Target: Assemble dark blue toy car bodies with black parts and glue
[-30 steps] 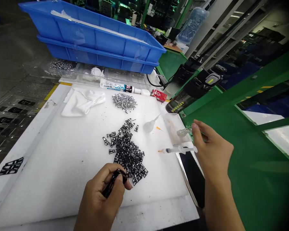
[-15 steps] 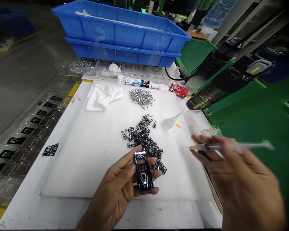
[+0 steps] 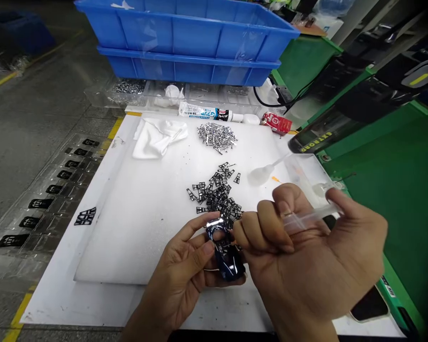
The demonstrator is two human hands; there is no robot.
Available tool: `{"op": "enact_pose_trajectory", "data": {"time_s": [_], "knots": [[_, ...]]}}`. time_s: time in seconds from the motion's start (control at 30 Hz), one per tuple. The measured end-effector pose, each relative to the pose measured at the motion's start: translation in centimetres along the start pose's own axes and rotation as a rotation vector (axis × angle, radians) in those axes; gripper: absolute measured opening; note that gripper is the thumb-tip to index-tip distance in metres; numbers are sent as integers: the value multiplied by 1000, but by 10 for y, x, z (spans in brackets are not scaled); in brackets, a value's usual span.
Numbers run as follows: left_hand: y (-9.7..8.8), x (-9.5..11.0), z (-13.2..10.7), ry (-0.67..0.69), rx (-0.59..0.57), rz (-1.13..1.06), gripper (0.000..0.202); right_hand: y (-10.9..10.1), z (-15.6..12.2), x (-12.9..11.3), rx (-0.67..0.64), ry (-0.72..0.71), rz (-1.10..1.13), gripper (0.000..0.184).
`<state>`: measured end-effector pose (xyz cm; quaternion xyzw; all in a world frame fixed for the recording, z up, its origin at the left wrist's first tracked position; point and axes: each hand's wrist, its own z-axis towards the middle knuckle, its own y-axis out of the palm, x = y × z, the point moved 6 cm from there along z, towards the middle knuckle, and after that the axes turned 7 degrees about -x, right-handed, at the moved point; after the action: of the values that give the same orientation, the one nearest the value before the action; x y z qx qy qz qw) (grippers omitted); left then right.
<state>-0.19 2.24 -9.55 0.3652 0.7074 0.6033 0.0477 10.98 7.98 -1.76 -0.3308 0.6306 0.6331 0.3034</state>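
My left hand is closed round a small dark blue toy car body, held underside up over the near edge of the white foam pad. My right hand is closed on a clear syringe, its fingers curled right beside the car body; the needle tip is hidden behind my fingers. Just beyond both hands lies a heap of small black plastic parts. Farther back sits a pile of small silver metal parts.
A white cloth, a glue tube, a red packet, a clear dropper bottle and a clear tray lie on or by the pad. Two stacked blue bins stand behind. Green machine surface right; trays of black parts left.
My right hand picked the syringe up from the pad and brought it in to the car body. My left hand turned the car body up and kept hold of it.
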Motion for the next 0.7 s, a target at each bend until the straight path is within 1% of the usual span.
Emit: {"op": "enact_pose_trajectory", "data": {"time_s": [0.07,0.13,0.3,0.6,0.7], "knots": [[0,0,0,-3,13,13,36,-3,0,2,35,-19,11,37],[-1,0,0,-5,29,28,36,-4,0,3,44,-28,14,33],[-2,-2,1,-11,64,73,38,-5,2,7,62,-30,-17,36],[-1,-1,1,-7,58,62,37,-3,1,6,73,-80,-46,33],[0,0,0,-11,67,74,37,-5,-1,7,137,-51,-13,36]]}}
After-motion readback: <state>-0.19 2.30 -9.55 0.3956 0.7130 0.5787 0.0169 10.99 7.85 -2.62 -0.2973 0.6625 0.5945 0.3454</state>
